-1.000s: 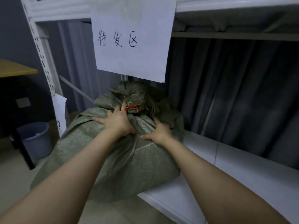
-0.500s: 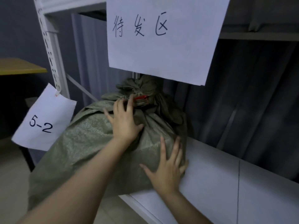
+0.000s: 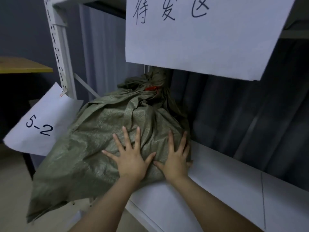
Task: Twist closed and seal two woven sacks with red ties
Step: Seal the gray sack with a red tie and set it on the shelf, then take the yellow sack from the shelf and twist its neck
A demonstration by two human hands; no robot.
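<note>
A full green woven sack (image 3: 93, 148) lies on the left end of a white shelf (image 3: 225, 186), partly hanging over its edge. Its neck is bunched at the far end, and a red tie (image 3: 151, 88) circles it. My left hand (image 3: 130, 158) rests flat on the sack's near side with fingers spread. Just to its right, my right hand (image 3: 177, 159) also lies flat on the sack, fingers apart, at the shelf surface. Neither hand grips anything. Only one sack is in view.
A large white paper sign (image 3: 200, 34) with handwritten characters hangs from the shelf above. A smaller paper tag marked 5-2 (image 3: 40, 123) hangs from the white slotted upright (image 3: 56, 44). Grey curtains (image 3: 242, 114) hang behind. A wooden tabletop (image 3: 21, 66) stands at left.
Both hands left the tied neck and slid down to the sack's near side, now pressed flat side by side. The view has come closer to the shelf.
</note>
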